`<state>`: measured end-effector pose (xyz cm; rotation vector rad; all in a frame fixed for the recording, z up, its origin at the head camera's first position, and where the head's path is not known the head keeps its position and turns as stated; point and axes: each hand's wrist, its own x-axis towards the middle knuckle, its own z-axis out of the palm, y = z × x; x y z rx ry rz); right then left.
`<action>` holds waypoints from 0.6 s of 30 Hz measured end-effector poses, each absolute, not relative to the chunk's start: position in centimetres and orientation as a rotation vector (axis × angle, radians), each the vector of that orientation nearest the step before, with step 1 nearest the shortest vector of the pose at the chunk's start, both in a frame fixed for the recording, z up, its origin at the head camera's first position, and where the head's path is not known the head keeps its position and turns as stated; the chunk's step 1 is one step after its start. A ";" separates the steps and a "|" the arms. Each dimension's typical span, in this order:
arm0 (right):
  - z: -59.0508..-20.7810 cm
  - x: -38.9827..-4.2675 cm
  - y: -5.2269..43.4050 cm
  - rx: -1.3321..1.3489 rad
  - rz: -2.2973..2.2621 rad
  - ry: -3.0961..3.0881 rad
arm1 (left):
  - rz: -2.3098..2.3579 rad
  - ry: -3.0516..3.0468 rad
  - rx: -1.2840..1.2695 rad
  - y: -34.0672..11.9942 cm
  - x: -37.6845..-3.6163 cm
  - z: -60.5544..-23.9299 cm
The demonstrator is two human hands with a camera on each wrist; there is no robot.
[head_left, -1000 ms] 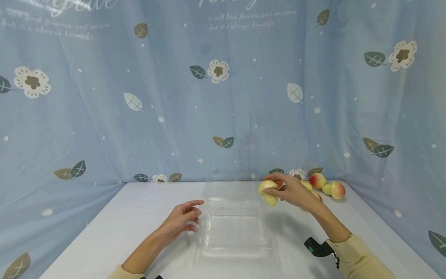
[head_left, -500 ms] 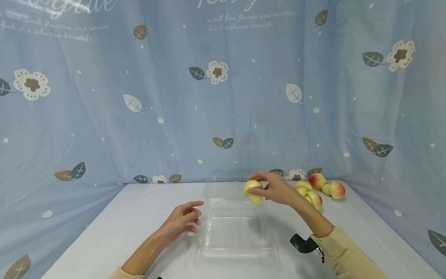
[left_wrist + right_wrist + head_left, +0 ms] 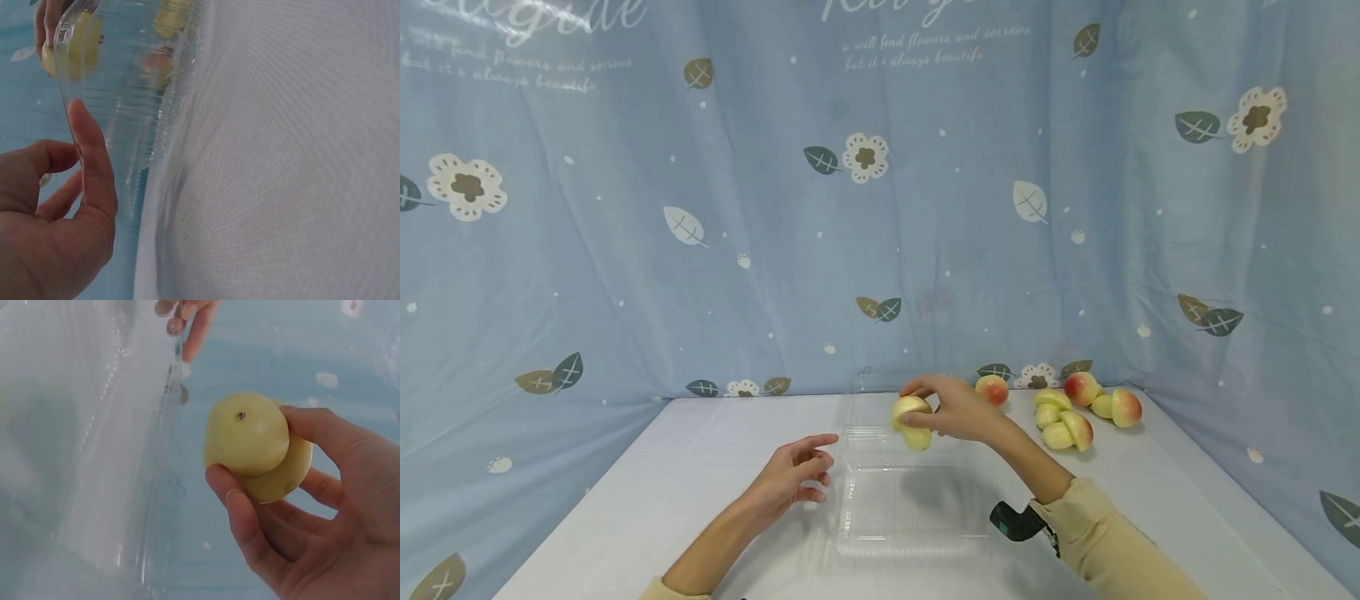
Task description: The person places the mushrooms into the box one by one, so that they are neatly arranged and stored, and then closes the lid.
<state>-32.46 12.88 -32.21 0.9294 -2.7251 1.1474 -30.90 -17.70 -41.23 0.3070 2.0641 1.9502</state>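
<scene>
In the head view my right hand (image 3: 951, 408) holds a yellow-green, mushroom-shaped fruit piece (image 3: 912, 412) above the clear plastic container (image 3: 917, 540). The right wrist view shows the piece (image 3: 247, 434) as two rounded parts, with a small brown stem mark on top. Thumb and fingers grip it from the sides. My left hand (image 3: 790, 475) stays at the container's left side with loosely bent fingers. Seen from the left wrist, those fingertips (image 3: 87, 125) are right at the transparent rim. The container stands open, its raised lid (image 3: 868, 400) toward the back.
Several more yellow-green and red pieces (image 3: 1060, 433) lie at the table's back right. One red-yellow piece (image 3: 992, 390) sits apart, just behind my right hand. A blue patterned curtain (image 3: 760, 275) borders the white table (image 3: 647, 500).
My right hand has carried the fruit piece leftward, from beside the container to above it, uncovering the pieces behind. My left hand has kept its place.
</scene>
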 end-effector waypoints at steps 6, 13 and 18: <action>-32.4 -32.6 11.0 0.895 1.122 -2.795 | 1.952 2.070 0.292 -17.6 -31.0 -41.2; -33.5 -33.1 8.8 0.903 1.101 -2.872 | 1.945 2.078 0.277 -17.6 -31.0 -41.5; -34.3 -33.2 7.5 0.918 1.055 -2.887 | 1.938 2.076 0.286 -17.6 -31.0 -41.4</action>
